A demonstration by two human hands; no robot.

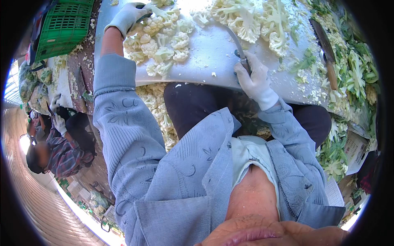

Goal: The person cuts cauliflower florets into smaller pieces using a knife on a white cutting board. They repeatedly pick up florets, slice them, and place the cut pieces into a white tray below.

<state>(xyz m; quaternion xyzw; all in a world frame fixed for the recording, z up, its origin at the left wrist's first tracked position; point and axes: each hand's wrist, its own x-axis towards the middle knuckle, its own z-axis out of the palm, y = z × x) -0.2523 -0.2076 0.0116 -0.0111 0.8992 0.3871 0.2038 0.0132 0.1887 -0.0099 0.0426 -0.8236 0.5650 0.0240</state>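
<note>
My left hand (130, 17), in a white glove with dark fingertips, is at the far left of the white work surface (203, 61). Its fingers curl against a pale-stemmed cauliflower floret (164, 13) at the edge of a pile of cut florets (154, 41); whether they grip it cannot be made out. In my gloved right hand (257, 78) is the handle of a knife (235, 38) with a curved blade. The blade points away from me, its tip near large cut cauliflower pieces (240, 18). Another cauliflower piece (275, 27) lies right of them.
A green plastic crate (63, 30) stands at the upper left. On the right, a wooden-handled knife (326, 52) lies among crumbs and leafy trimmings (354, 70). More cauliflower (163, 113) sits below the surface by my leg. A co-worker (61, 147) sits at left, holding a blade.
</note>
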